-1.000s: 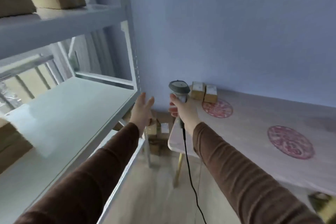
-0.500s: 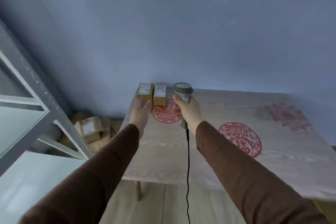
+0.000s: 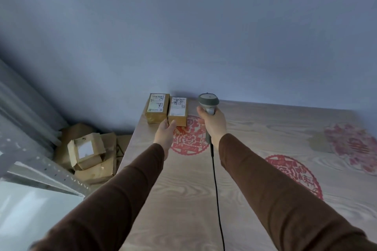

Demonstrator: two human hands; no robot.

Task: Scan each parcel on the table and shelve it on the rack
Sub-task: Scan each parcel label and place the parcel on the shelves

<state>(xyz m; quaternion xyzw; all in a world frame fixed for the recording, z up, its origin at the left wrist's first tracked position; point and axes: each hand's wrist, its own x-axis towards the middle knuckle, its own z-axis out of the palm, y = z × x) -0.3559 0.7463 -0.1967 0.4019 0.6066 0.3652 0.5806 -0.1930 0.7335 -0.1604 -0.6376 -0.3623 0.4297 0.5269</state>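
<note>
— What is held, and where are the parcels?

— A corded scanner is gripped by the right hand, fingers wrapped round its handle, head raised above the table. The left hand is stretched forward with fingers loosely extended and nothing held; its fingertips are at the near edge of the right parcel, though whether contact is made cannot be told. The left parcel is set just beside it, apparently touching, both at the table's far left corner against the wall, labels facing up.

— What could go wrong from here?

— Since the two boxes are packed side by side, the neighbour could be dragged or nudged when one is lifted, and the left parcel is close to the table edge, above the cardboard boxes heaped on the floor. A fall there would mix it with that pile.

— And the scan itself?

— With both labels so near each other, the wrong barcode could be read if the scanner is aimed before one parcel is separated. The cable is trailed across the tabletop and could be snagged by a sleeve.

— The rack?

— Only a corner of the rack is seen at lower left; its post could be clipped when a parcel is carried across.
</note>
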